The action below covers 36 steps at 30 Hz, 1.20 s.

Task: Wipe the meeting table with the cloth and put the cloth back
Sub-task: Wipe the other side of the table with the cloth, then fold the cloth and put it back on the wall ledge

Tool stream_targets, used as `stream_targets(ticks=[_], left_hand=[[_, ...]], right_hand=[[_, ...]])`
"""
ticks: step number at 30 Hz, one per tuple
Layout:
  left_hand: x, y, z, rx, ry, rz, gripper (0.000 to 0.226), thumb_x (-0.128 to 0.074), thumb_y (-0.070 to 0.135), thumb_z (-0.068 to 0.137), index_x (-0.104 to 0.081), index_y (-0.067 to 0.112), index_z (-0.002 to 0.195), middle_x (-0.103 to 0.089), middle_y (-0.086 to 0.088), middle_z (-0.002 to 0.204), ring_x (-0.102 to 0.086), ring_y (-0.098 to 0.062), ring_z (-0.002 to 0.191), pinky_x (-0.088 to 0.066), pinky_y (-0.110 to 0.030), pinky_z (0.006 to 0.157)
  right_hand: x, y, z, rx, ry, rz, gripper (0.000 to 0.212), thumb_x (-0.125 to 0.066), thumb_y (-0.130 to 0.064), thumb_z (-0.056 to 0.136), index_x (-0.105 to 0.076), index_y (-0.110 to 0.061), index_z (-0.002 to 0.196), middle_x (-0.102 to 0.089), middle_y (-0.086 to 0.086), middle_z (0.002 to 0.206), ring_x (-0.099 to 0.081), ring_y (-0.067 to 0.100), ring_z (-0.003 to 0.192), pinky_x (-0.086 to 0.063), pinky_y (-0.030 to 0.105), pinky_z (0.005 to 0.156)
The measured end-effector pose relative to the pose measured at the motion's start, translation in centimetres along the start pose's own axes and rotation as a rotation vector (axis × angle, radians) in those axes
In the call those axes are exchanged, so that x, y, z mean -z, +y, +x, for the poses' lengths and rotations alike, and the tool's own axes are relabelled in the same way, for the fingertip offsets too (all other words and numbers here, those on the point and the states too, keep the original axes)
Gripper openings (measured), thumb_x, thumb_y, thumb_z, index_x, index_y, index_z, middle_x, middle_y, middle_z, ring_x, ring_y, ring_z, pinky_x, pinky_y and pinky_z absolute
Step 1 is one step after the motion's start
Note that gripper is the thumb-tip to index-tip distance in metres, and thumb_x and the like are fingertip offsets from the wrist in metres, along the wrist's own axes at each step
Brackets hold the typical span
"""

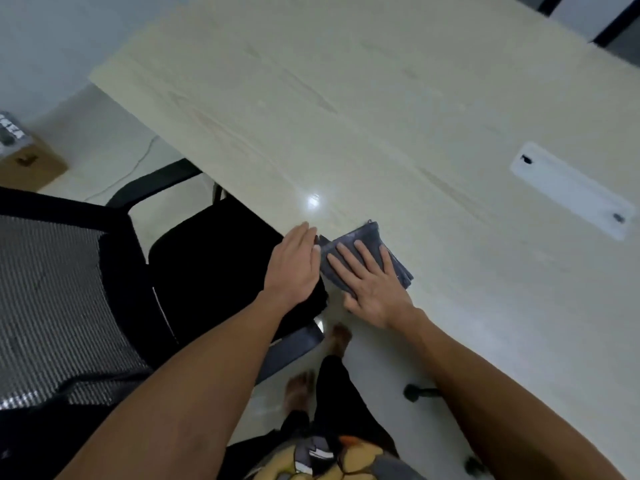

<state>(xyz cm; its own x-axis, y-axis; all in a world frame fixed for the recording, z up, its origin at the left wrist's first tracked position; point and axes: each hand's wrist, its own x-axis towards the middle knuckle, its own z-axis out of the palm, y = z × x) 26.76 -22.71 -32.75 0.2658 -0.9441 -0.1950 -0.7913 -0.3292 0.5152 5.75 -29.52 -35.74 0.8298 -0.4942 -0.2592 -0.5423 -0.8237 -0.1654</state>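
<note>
A folded dark grey cloth (363,237) lies on the pale wooden meeting table (346,116), right at its near edge. My right hand (370,282) rests flat on the cloth, palm down, fingers spread. My left hand (294,265) is held flat beside the cloth's left end at the table edge, fingers together, its fingertips touching or nearly touching the cloth. The part of the cloth under my right palm is hidden.
A black office chair (214,271) with a mesh back (52,306) stands to the left, its seat tucked against the table edge. A white cable cover (571,188) is set into the tabletop at right. A cardboard box (31,164) sits on the floor far left.
</note>
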Motion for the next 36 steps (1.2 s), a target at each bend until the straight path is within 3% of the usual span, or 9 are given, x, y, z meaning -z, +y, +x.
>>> stream_targets(ticks=[13, 16, 18, 20, 23, 25, 28, 32, 36], left_hand=[[-4.7, 7.5, -6.7, -0.438, -0.272, 0.233, 0.054, -0.04, 0.027, 0.109, -0.034, 0.01, 0.16, -0.029, -0.01, 0.17, -0.024, -0.026, 0.159, -0.023, -0.041, 0.128], [-3.9, 10.5, -8.2, -0.506, -0.32, 0.218, 0.053, -0.042, 0.025, 0.109, -0.035, 0.011, 0.16, -0.034, -0.01, 0.168, -0.029, -0.025, 0.156, -0.022, -0.039, 0.127], [-3.2, 11.9, -8.6, -0.45, -0.371, 0.144, 0.054, -0.044, 0.024, 0.109, -0.036, 0.011, 0.16, -0.039, -0.008, 0.166, -0.035, -0.026, 0.153, -0.027, -0.038, 0.124], [-3.0, 13.2, -9.1, -0.361, -0.435, 0.042, 0.055, -0.046, 0.023, 0.107, -0.036, 0.013, 0.161, -0.041, -0.007, 0.165, -0.039, -0.027, 0.151, -0.031, -0.039, 0.123], [-3.0, 15.2, -10.1, -0.198, -0.563, -0.159, 0.06, -0.051, 0.019, 0.103, -0.036, 0.017, 0.162, -0.044, -0.007, 0.163, -0.044, -0.027, 0.148, -0.036, -0.037, 0.121], [-2.8, 16.4, -10.9, -0.131, -0.617, -0.271, 0.067, -0.058, 0.017, 0.1, -0.035, 0.016, 0.162, -0.045, -0.007, 0.162, -0.045, -0.026, 0.146, -0.037, -0.037, 0.12], [-2.3, 17.9, -11.9, -0.07, -0.707, -0.429, 0.069, -0.062, 0.018, 0.097, -0.037, 0.009, 0.16, -0.045, -0.008, 0.159, -0.043, -0.025, 0.145, -0.035, -0.034, 0.115], [-1.0, 19.6, -13.3, -0.032, -0.802, -0.614, 0.016, -0.065, 0.024, 0.097, -0.07, 0.009, 0.1, -0.065, -0.004, 0.113, -0.056, -0.023, 0.108, -0.043, -0.032, 0.088], [-0.2, 20.8, -13.7, 0.106, -0.943, -0.772, 0.034, -0.072, 0.032, 0.094, -0.071, 0.004, 0.114, -0.071, -0.01, 0.107, -0.063, -0.025, 0.101, -0.053, -0.035, 0.09]], right_hand=[[-2.8, -2.6, -19.6, -0.604, -0.048, 0.333, 0.08, -0.012, -0.049, 0.088, 0.005, -0.043, 0.166, 0.018, -0.014, 0.174, 0.022, 0.018, 0.16, 0.016, 0.054, 0.128], [-1.1, -3.6, -22.3, -0.719, 0.003, 0.599, 0.067, -0.02, -0.04, 0.101, -0.013, -0.042, 0.168, 0.002, -0.013, 0.176, 0.01, 0.017, 0.163, 0.009, 0.052, 0.13], [1.0, -4.0, -22.3, -0.806, 0.062, 0.945, 0.059, -0.028, -0.024, 0.108, -0.032, -0.039, 0.164, -0.019, -0.008, 0.174, -0.012, 0.021, 0.162, -0.013, 0.042, 0.13], [2.8, -4.6, -22.9, -0.928, 0.203, 1.387, 0.057, -0.035, -0.013, 0.104, -0.051, -0.031, 0.156, -0.046, -0.002, 0.157, -0.049, 0.017, 0.138, -0.043, 0.023, 0.109], [4.0, -4.6, -24.6, -1.089, 0.332, 1.794, 0.039, -0.048, -0.018, 0.094, -0.079, -0.022, 0.117, -0.07, 0.008, 0.123, -0.068, 0.019, 0.098, -0.055, 0.033, 0.084], [4.2, -4.5, -25.8, -1.085, 0.287, 1.992, 0.03, -0.055, -0.025, 0.087, -0.081, -0.011, 0.095, -0.07, 0.017, 0.105, -0.065, 0.029, 0.082, -0.052, 0.038, 0.082], [4.6, -4.7, -27.5, -0.972, 0.252, 2.239, 0.034, -0.061, -0.028, 0.082, -0.069, -0.003, 0.104, -0.068, 0.02, 0.105, -0.066, 0.034, 0.085, -0.054, 0.041, 0.088], [6.0, -4.8, -29.9, -0.81, 0.359, 2.388, 0.034, -0.044, -0.031, 0.095, -0.066, -0.005, 0.1, -0.07, 0.017, 0.093, -0.069, 0.031, 0.075, -0.059, 0.037, 0.075], [7.0, -4.7, -31.2, -0.681, 0.41, 2.407, 0.053, -0.051, -0.047, 0.091, -0.074, -0.003, 0.111, -0.07, 0.021, 0.114, -0.068, 0.034, 0.097, -0.051, 0.044, 0.094]])
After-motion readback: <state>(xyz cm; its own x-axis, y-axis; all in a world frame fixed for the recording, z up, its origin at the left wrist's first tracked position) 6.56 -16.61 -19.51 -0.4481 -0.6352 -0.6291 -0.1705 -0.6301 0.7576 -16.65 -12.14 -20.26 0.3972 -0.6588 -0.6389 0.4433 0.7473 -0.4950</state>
